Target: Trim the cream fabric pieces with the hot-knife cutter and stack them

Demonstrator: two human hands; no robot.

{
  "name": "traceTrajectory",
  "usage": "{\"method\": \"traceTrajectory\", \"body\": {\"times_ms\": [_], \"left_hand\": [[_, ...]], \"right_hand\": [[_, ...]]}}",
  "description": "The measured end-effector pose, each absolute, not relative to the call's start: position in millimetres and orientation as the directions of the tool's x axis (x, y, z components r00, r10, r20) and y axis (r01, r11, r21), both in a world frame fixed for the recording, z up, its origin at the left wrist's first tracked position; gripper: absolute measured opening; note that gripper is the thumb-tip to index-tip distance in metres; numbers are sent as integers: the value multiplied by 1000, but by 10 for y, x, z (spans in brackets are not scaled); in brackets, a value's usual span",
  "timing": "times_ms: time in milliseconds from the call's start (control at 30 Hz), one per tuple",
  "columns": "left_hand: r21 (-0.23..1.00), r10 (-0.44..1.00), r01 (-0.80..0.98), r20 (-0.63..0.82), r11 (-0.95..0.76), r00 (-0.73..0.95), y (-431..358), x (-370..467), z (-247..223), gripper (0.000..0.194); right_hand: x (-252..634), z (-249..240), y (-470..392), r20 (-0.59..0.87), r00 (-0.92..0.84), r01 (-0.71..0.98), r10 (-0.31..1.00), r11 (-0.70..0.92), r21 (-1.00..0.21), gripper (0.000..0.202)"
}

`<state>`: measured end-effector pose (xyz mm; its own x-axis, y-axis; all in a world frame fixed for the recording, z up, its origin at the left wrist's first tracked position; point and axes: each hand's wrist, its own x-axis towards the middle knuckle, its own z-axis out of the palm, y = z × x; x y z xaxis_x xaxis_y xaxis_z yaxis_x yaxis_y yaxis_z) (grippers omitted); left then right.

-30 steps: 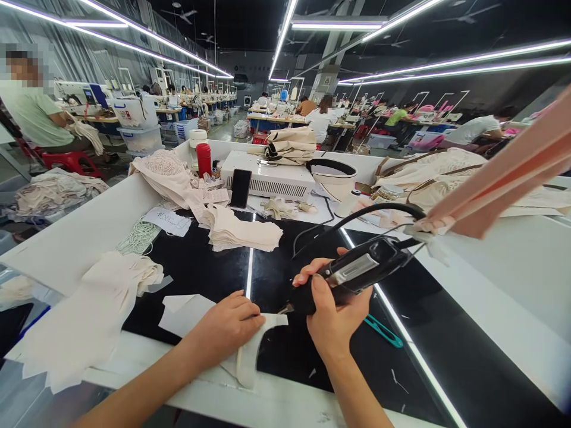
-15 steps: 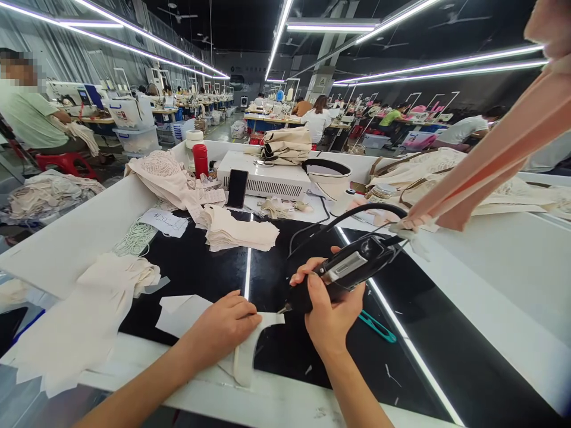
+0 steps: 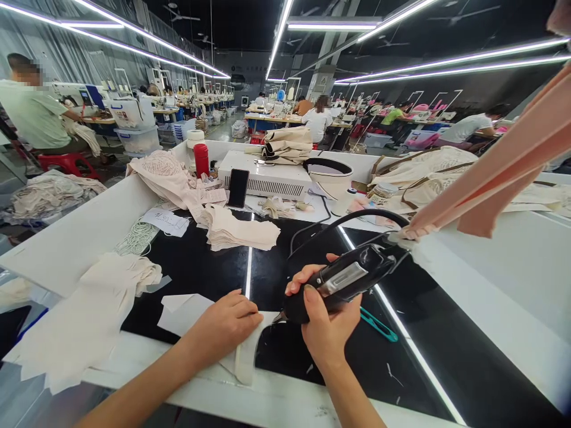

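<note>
My right hand [image 3: 330, 321] is wrapped round black corded electric scissors [image 3: 345, 279], tilted with the small metal tip down and to the left. That tip meets the right end of a cream fabric piece [image 3: 247, 356] at the table's front edge. Palm down, my left hand [image 3: 232, 321] lies on this piece with its fingers stretched out, covering part of it. A white sheet [image 3: 182, 312] lies just left of my left hand. From upper right, a pink cloth strip [image 3: 482, 169] is tied at the tool's rear end.
Cream fabric stacks lie on the black tabletop [image 3: 200, 267] and at the left [image 3: 84, 315]. A teal thread snipper [image 3: 379, 324] lies right of my right hand. Farther back stand a phone [image 3: 238, 188], a red bottle [image 3: 201, 159] and a white vented box [image 3: 267, 172]. Co-workers sit beyond.
The tool's tip has moved slightly left and down, onto the end of the cream fabric. My right hand shifted with it. My left hand stays on the piece.
</note>
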<state>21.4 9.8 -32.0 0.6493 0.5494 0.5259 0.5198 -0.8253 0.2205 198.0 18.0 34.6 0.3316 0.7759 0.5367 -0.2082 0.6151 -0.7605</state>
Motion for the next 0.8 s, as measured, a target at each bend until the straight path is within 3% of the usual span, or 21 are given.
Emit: {"method": "traceTrajectory", "body": {"times_ms": [800], "left_hand": [[170,526,531,553,-830,646,87,211,-293,20]], "right_hand": [[2082,338,190,537,364,-115,761,609,-785,43]]}}
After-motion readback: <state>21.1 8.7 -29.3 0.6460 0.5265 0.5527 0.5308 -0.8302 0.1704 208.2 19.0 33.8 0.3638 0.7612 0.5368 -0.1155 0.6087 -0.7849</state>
